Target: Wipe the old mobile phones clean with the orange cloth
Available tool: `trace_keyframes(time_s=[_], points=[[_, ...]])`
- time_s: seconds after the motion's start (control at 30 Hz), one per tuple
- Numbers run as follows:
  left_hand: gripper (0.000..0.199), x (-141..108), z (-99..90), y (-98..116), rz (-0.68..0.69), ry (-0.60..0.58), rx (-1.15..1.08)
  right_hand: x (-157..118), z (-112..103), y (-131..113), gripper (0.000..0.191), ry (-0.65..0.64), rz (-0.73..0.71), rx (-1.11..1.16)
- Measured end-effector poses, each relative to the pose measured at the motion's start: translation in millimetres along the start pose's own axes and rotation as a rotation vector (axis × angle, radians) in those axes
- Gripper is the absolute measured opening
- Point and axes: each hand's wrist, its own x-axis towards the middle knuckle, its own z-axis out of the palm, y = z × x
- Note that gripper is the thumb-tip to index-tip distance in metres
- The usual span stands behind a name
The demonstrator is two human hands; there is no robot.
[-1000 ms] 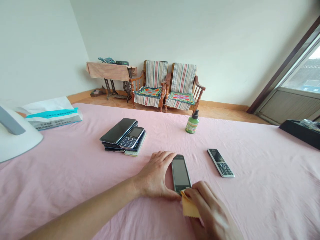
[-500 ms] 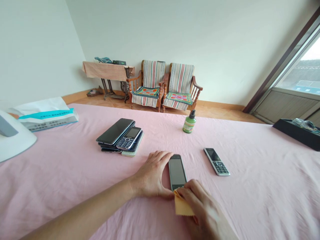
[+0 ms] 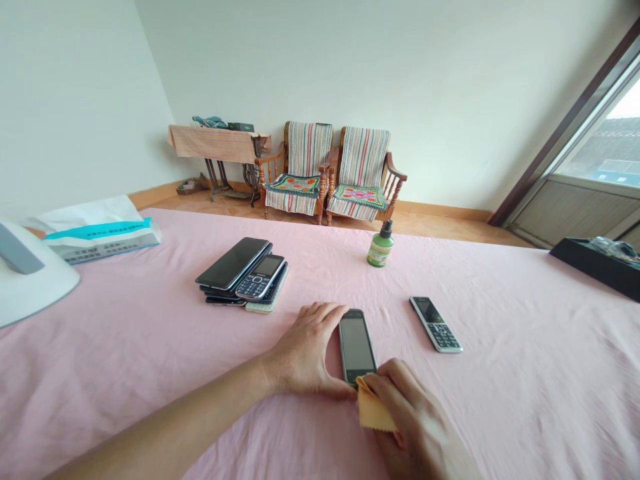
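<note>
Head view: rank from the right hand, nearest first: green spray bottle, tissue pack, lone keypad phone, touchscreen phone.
From the right hand:
1. Touchscreen phone, ahead-left, right by its fingers
2. Lone keypad phone, ahead, slightly right
3. Green spray bottle, farther ahead
4. Tissue pack, far left

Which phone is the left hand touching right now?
The grey-screened phone, between the left hand and right hand. The silver keypad phone lies alone; the rest are stacked.

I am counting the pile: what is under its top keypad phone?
Under the top keypad phone, a dark phone and a pale item stick out. Their covered parts cannot be seen.
</note>
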Motion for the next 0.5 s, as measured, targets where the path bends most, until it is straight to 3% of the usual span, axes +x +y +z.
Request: trace_keyframes(time_s=[0.5], points=[[0.098,-0.2,0.7,-1.0,-0.003,0.013,-0.002,0.6,-2.0,-1.2,0.039,-0.025,0.011,0.016]])
